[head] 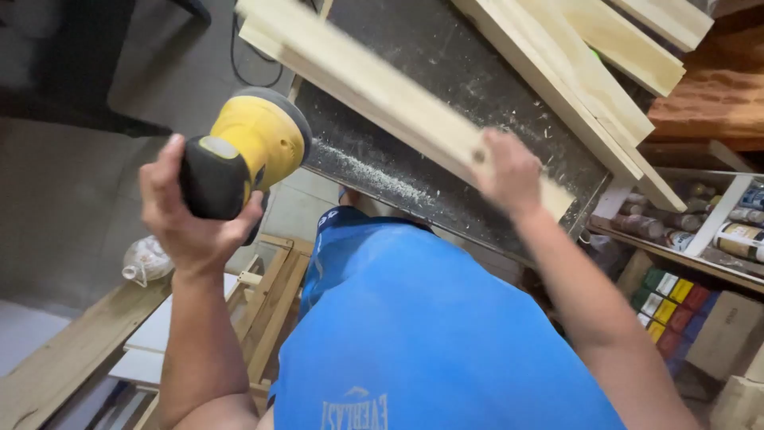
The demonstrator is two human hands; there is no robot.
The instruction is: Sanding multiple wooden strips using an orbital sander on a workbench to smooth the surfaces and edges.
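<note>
L hand (187, 219), left-centre of frame, fingers curled tight round the black grip of a yellow-and-black orbital sander (243, 151). Sander is lifted clear of the bench, pad facing up-right, not touching any wood; its pad sits just beside the near end of the board but apart from it.

R hand (509, 171), centre-right, closed over the lower end of a long pale wood board (374, 84), thumb side on top, fingers wrapped under the edge. Board runs diagonally from upper-centre of frame down to the hand, slightly blurred; can't tell if its lower end rests on the bench or is raised.

Under the board: dark workbench top (469, 72), dusted w/ sawdust, thickest along its front edge (374, 179) in mid-frame. More pale planks (585, 87) lie stacked at upper right, well apart from the R hand.

Room: open bench surface between board and stacked planks. Below right, a shelf w/ spray cans (720, 227) and coloured boxes (668, 306). Lower left, wooden frames (270, 302) on the floor, under the L forearm. Blue shirt (422, 334) fills bottom centre.
</note>
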